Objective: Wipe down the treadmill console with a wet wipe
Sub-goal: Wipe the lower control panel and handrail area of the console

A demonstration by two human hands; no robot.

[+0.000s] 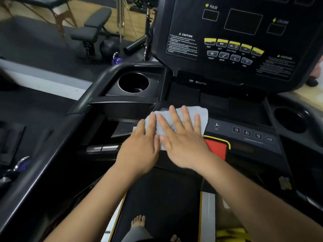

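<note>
Crosswise, wet wipe lies on console, left hand, right hand, flat, fingers spread.

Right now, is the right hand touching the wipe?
Touching. The head view shows the right hand lying flat with fingers spread on the wipe, pressing it onto the console.

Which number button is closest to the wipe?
The 3 button. It is the leftmost of the four number buttons, just past the fan button, so nearest the wet wipe. The 12 button is farthest.
</note>
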